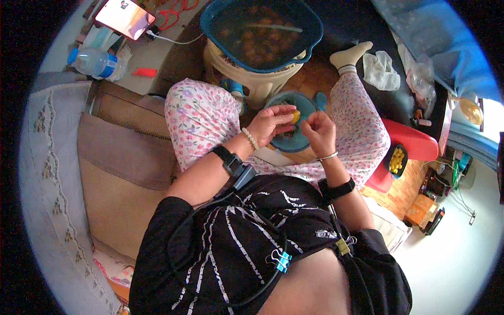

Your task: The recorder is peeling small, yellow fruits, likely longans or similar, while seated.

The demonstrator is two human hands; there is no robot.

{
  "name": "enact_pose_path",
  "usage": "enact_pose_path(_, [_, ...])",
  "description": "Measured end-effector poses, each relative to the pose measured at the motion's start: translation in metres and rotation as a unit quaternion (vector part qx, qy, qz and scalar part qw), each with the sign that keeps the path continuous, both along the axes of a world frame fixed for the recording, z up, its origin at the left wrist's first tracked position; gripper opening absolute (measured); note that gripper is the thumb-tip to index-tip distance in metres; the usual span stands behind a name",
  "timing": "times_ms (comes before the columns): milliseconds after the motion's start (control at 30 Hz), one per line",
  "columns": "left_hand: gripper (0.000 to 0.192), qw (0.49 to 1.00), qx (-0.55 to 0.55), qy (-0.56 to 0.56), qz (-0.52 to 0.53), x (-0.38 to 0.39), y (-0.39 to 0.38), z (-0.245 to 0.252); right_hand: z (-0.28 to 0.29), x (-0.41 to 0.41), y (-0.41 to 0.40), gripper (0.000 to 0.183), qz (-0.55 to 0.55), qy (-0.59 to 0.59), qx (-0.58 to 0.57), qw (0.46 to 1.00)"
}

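My left hand (pixel 271 123) holds a small yellow-brown kernel, which looks like a chestnut (pixel 295 116), between thumb and fingers. Beside it, my right hand (pixel 321 132) has its thumb and fingertips pinched together; any small thing between them is hidden. Both hands are above a small blue basin (pixel 289 148) with dark scraps inside, between my bent legs. Past my knees, a large blue tub (pixel 315 23) of brown, nut-like pieces rests on a cream plastic bucket (pixel 256 88). A pale stick (pixel 273 28) lies across those pieces.
To the right, a dark bowl of yellow kernels (pixel 396 159) sits on a red plastic stool (pixel 409 138). A plastic water bottle (pixel 92 63), a red object (pixel 145 72) and a lit phone (pixel 125 17) on a white cable are at the upper left. White cloth (pixel 380 71) lies upper right.
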State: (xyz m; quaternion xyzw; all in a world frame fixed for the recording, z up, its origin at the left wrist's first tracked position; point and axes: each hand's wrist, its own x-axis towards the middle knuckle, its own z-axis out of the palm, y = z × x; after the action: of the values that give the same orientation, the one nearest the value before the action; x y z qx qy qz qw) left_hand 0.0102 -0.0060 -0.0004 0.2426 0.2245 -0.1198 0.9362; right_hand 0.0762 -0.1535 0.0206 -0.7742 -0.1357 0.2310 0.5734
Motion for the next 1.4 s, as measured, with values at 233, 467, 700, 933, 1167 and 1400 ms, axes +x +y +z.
enact_pose_path(233, [0.028,0.997,0.08,-0.008,0.016,0.0,0.001,0.009,0.024,-0.005,0.015,0.01,0.014,-0.104,-0.07,0.992])
enact_pose_path(467, [0.025,0.987,0.145,-0.053,0.045,0.0,-0.003,-0.004,0.025,-0.007,0.016,0.01,0.023,-0.139,-0.125,0.982])
enact_pose_path(700, [0.023,0.984,0.15,-0.084,0.037,-0.001,-0.006,-0.008,0.028,-0.005,0.017,0.009,0.041,-0.213,-0.185,0.958])
enact_pose_path(933, [0.022,0.999,0.026,-0.042,0.0,-0.002,-0.004,0.001,0.021,0.004,0.007,0.01,0.01,-0.045,-0.107,0.993])
enact_pose_path(1167, [0.022,0.992,0.114,-0.048,0.021,0.0,-0.006,-0.005,0.029,-0.004,0.011,0.013,0.036,-0.114,-0.129,0.984])
enact_pose_path(1400, [0.024,0.98,0.182,-0.078,0.015,-0.001,-0.005,-0.008,0.024,-0.001,0.008,0.013,0.05,-0.094,-0.14,0.984])
